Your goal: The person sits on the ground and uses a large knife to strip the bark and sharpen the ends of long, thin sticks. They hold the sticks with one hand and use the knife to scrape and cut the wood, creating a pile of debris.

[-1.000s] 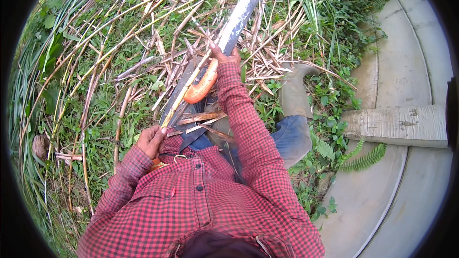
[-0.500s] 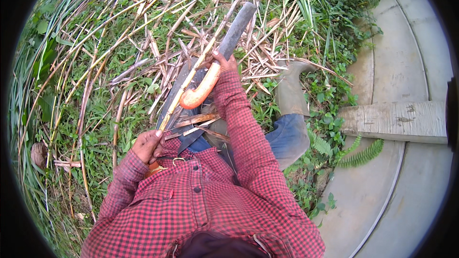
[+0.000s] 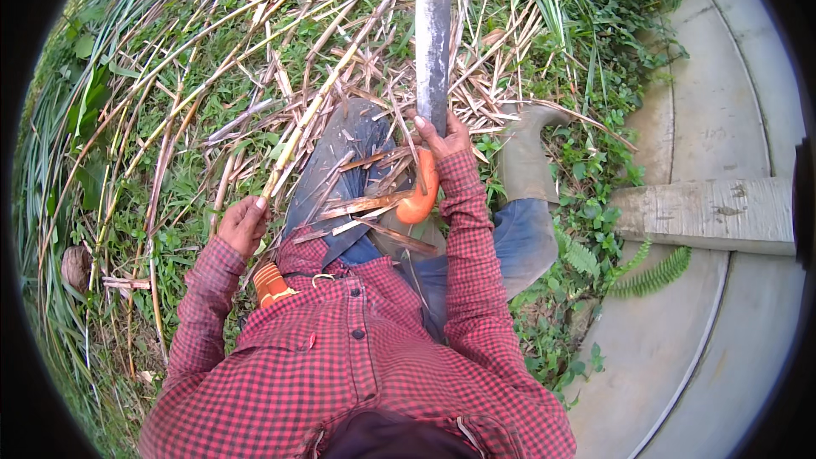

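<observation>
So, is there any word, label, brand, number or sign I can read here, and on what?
None can be read.
The machete in the right hand shows only pale and dark patches.
The stalk in the left hand shows no writing.
The red tag on the checked shirt is too small to tell whether it bears any.

Green fern [image 3: 656, 280] just beside a pale beam [image 3: 710, 215]
</observation>
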{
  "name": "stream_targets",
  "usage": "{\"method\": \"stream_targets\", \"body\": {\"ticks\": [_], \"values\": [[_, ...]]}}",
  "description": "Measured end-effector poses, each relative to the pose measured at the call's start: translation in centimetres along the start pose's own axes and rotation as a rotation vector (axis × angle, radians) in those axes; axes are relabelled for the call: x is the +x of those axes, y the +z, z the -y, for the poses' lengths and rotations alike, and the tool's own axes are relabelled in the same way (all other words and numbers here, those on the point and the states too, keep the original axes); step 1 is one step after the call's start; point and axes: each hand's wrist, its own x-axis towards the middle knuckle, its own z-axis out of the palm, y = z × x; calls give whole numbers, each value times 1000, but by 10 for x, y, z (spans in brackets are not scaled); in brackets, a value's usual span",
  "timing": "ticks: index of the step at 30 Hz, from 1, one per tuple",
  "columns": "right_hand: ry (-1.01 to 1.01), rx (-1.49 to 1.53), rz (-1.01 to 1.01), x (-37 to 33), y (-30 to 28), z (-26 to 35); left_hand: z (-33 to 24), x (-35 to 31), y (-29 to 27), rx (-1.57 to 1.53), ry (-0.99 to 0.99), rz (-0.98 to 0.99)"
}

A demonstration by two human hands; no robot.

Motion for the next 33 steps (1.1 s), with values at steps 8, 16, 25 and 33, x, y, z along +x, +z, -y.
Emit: {"method": "stream_targets", "body": {"ticks": [8, 16, 25, 33], "values": [[360, -17, 57, 24, 14, 3, -22, -14, 22, -165, -229, 233], [468, -297, 558, -4, 32, 19, 22, 11, 6, 194, 3, 141], [509, -144, 161, -65, -36, 12, -20, 78, 3, 1198, 299, -131], [559, -117, -40, -120, -32, 58, -46, 269, 67, 891, 396, -250]]}}
